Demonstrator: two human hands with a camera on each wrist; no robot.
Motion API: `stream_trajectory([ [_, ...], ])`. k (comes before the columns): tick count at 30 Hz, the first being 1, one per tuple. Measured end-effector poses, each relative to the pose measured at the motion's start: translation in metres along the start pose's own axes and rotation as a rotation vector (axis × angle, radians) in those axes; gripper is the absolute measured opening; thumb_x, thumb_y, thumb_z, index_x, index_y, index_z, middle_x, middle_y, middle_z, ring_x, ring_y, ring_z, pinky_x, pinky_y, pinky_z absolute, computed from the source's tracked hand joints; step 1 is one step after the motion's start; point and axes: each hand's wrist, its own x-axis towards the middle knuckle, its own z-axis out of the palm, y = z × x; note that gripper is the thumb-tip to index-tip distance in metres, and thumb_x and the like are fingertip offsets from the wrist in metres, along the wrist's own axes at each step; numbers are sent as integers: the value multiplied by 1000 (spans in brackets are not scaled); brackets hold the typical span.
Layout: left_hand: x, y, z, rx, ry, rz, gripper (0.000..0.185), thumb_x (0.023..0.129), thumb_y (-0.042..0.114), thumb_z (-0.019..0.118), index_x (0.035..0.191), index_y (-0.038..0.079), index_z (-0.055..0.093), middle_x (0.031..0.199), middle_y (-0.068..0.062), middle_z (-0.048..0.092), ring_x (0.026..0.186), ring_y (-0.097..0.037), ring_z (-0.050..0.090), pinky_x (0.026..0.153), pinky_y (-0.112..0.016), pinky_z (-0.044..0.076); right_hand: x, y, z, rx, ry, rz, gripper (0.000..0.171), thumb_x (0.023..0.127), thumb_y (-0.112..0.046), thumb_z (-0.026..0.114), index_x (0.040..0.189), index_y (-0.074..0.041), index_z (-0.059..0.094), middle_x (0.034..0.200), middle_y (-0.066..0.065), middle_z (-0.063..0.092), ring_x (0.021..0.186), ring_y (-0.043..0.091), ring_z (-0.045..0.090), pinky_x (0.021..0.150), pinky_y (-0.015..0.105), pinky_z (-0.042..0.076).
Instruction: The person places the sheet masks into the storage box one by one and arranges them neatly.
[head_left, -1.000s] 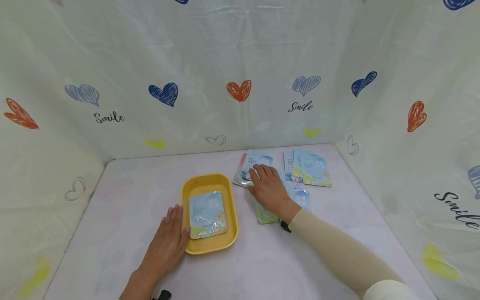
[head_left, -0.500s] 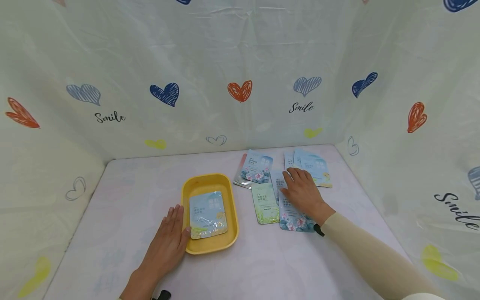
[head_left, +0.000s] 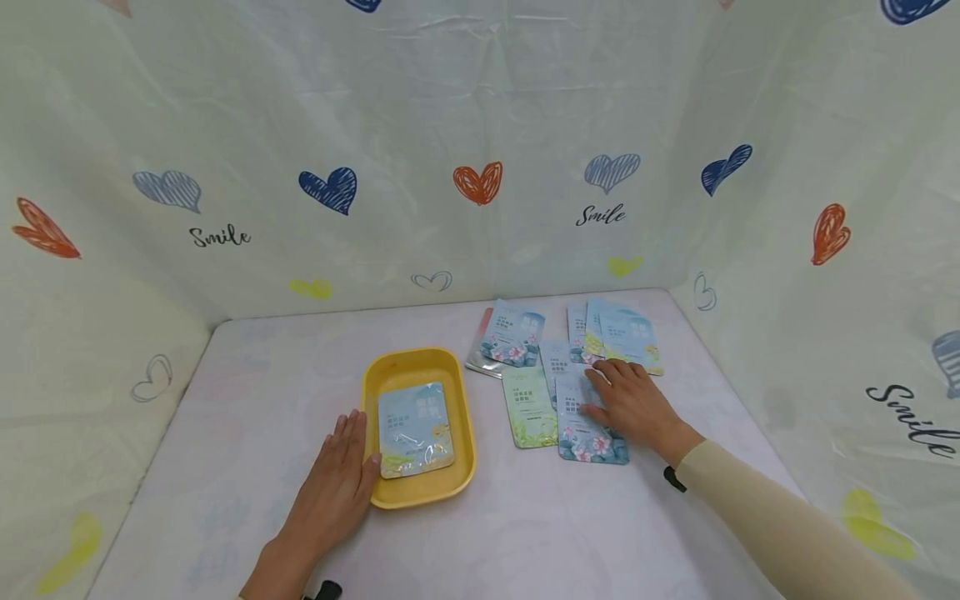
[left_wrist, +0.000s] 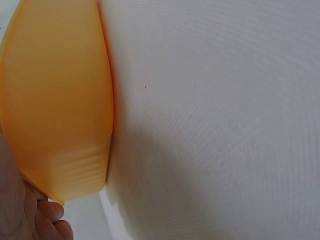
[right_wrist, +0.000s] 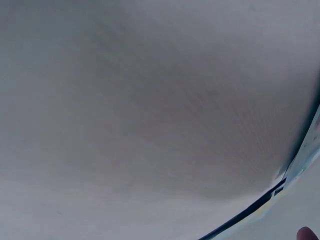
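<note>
Flat hands on tray and sachet
Right hand (head_left: 633, 406) — fingers straight — presses the lotus sachet (head_left: 587, 421); left hand (head_left: 335, 477), fingers flat, touches the yellow tray (head_left: 417, 364) at its 9 o'clock side.

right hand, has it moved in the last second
Yes. The right hand went rightward, away from the yellow tray, and now rests on the lotus packet.

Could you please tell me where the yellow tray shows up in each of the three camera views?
Head: the yellow tray sits left of centre on the table, a packet inside, the left hand flat against its left edge.
Left wrist: its outer wall fills the left side, close up.
Right wrist: not in it; only pale blurred surface.
Shared landmark: the left hand beside the tray, its fingertips at the bottom left corner.
</note>
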Motion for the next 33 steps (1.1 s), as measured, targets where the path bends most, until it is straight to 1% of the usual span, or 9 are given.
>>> stream_trajectory([
  [2,0,0,0,-2,-2,-2,71,114,33,42,166,-5,15,175,-23,18,163,-42,13,130,-61,20,-5,-1,2,16,-29,-18,70,99,-59,67,143,-5,61,146,16,58,138,38,52,113,57,45],
  [4,-1,-1,1,-2,-3,-2,71,114,33,43,166,-5,15,175,-23,18,163,-42,13,130,-61,21,-9,-3,4,19,-39,-38,69,99,-60,66,142,-7,61,146,15,58,138,38,50,114,57,44],
  [7,-1,-2,1,0,-3,-4,71,114,33,43,166,-5,14,174,-23,18,163,-42,13,130,-61,20,-11,-5,6,3,-41,-51,70,99,-61,65,143,-7,60,147,15,57,139,38,49,113,56,44],
  [11,-1,-2,1,-2,-6,-17,73,113,34,43,167,-5,13,175,-23,17,163,-42,13,131,-60,19,-8,-7,6,-19,-28,-51,75,99,-62,65,145,-4,58,148,17,56,139,39,48,110,57,46],
  [14,-1,-2,1,-6,-7,-22,73,113,35,43,167,-5,13,175,-23,17,163,-41,13,131,-60,19,-5,-4,4,-3,-34,-34,78,97,-63,66,146,-2,58,147,18,56,139,40,48,109,59,46],
  [20,0,-2,1,-6,-8,-13,72,114,34,43,167,-4,12,175,-22,17,163,-41,12,130,-61,20,-4,11,3,49,-100,51,84,94,-68,67,146,-4,58,145,16,57,137,40,48,113,61,41],
  [23,-1,-2,1,1,-10,-15,72,114,34,43,167,-4,12,175,-22,17,163,-41,12,130,-61,20,-2,18,5,63,-119,55,86,93,-72,65,146,-5,58,143,16,58,135,39,48,113,61,41],
  [28,-1,-2,1,-4,-14,-18,72,114,34,43,167,-4,12,175,-22,16,163,-41,12,130,-61,20,0,25,8,71,-148,39,88,91,-76,63,143,-5,60,135,15,62,127,38,52,111,59,43],
  [33,0,-1,1,-4,-17,-21,73,114,35,43,167,-3,12,175,-21,17,164,-40,11,130,-61,20,2,27,9,92,-183,56,90,89,-78,64,139,-4,61,123,14,61,117,35,52,104,57,46],
])
